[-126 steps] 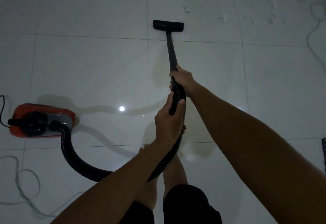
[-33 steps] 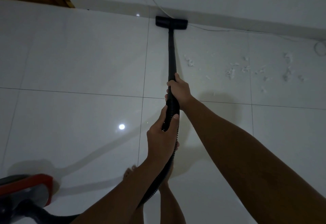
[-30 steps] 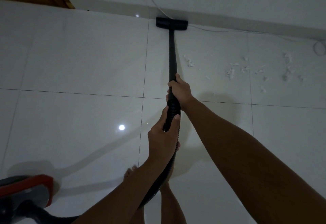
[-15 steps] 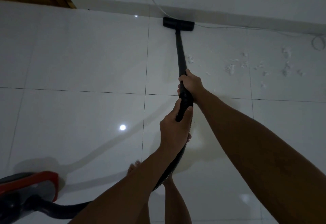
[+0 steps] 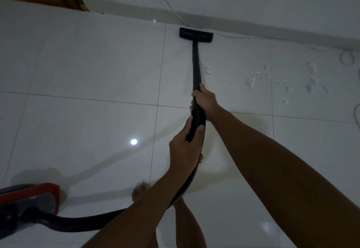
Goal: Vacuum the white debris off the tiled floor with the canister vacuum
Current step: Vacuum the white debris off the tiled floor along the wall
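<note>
The tiled floor [image 5: 87, 72] is still strewn at two o'clock with white debris [image 5: 251, 81]. The canister vacuum [image 5: 29, 201] sits at eight o'clock. The wand [image 5: 196, 66], clamped by the right hand [image 5: 204, 99] and left hand [image 5: 185, 148], has been shifted rightward; the floor nozzle [image 5: 195, 35] remains at the wall, short of the scraps.

Both forearms [image 5: 272, 160] are bare, no sleeves showing. No rings or watch on either hand [image 5: 206, 99]. Bare toes [image 5: 140, 189] below.
</note>
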